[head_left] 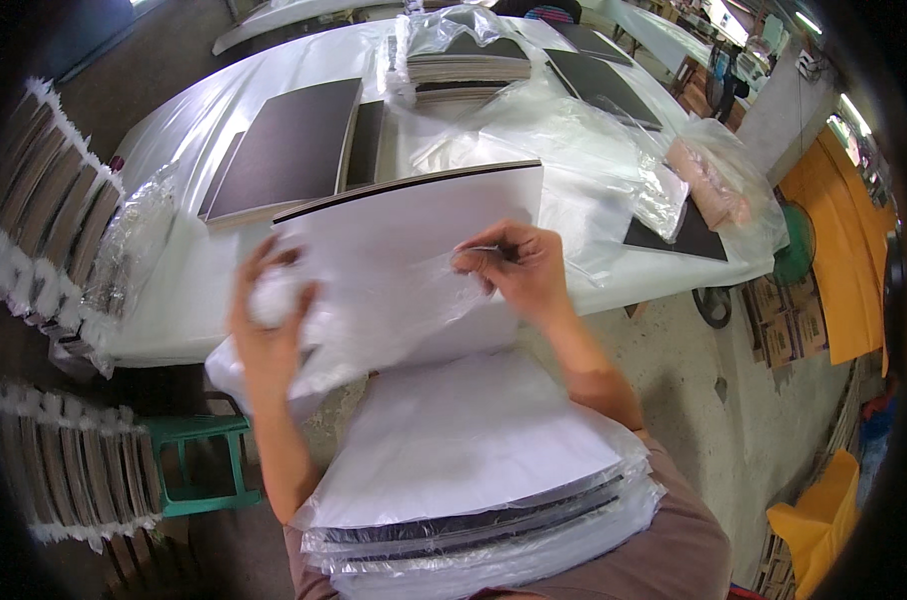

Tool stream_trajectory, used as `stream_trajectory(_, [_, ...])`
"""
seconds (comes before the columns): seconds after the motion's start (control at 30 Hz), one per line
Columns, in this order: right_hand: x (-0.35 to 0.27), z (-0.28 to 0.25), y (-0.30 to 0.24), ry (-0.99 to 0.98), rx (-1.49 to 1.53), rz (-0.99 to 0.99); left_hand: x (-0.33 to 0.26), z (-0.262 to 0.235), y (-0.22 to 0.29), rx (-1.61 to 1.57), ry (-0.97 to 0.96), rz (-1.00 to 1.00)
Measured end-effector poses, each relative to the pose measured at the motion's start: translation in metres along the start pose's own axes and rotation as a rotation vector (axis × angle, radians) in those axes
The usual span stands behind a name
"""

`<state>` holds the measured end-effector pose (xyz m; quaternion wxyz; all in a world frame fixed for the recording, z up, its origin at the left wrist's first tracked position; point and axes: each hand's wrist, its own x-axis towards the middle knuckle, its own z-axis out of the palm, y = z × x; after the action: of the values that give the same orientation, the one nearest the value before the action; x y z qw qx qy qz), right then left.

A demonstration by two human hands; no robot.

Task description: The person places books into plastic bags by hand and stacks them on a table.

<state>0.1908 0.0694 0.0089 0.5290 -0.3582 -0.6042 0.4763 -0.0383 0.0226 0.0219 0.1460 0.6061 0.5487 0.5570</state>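
A white-faced board with a dark edge (414,215) stands tilted in front of me, at the near side of the table. Thin clear plastic bag film (344,345) covers its lower part and bunches toward the left. My right hand (519,265) pinches the film between thumb and fingers at the board's right. My left hand (269,315), slightly blurred, is beside the board's left end, thumb and fingers curved apart around no visible object. On my lap, below both hands, rests a pile of plastic-wrapped white and dark boards (474,440).
Dark boards (289,145) lie on the plastic-covered table (164,300), with loose clear bags (564,130) farther right. Tall wrapped stacks (49,190) stand at left, near a green stool (204,430). A wrapped pinkish bundle (709,180) sits at the table's right end.
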Motion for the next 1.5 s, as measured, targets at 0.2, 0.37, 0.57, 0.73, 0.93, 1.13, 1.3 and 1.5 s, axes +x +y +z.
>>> stream_trajectory(0.2, [-0.005, 0.009, -0.003, -0.036, -0.25, -0.209, -0.022, 0.067, 0.019, -0.584, -0.296, -0.235])
stream_trajectory(0.37, [-0.002, 0.01, 0.004, -0.005, 0.126, -0.098, -0.025, 0.076, 0.012, -0.74, -0.213, -0.4])
stream_trajectory(0.57, [-0.003, 0.005, 0.002, 0.034, 0.171, -0.066, -0.027, 0.078, 0.016, -0.582, -0.174, -0.327])
stream_trajectory(0.73, [-0.005, 0.007, 0.005, 0.052, 0.058, -0.094, -0.027, 0.079, 0.02, -0.485, -0.193, -0.252])
stream_trajectory(0.93, [-0.008, 0.018, 0.012, -0.011, 0.037, -0.111, -0.029, 0.079, 0.002, -0.677, -0.163, -0.08])
stream_trajectory(1.13, [-0.009, 0.012, 0.031, -0.135, 0.512, 0.263, -0.036, 0.078, 0.015, -0.84, -0.19, -0.497])
stream_trajectory(1.3, [-0.007, -0.006, 0.005, -0.242, 0.976, 0.385, -0.045, 0.067, -0.002, -0.882, -0.539, -0.456])
stream_trajectory(1.5, [0.02, -0.116, -0.022, 0.014, 0.998, 0.036, -0.047, 0.086, -0.02, -0.719, -0.666, -0.446])
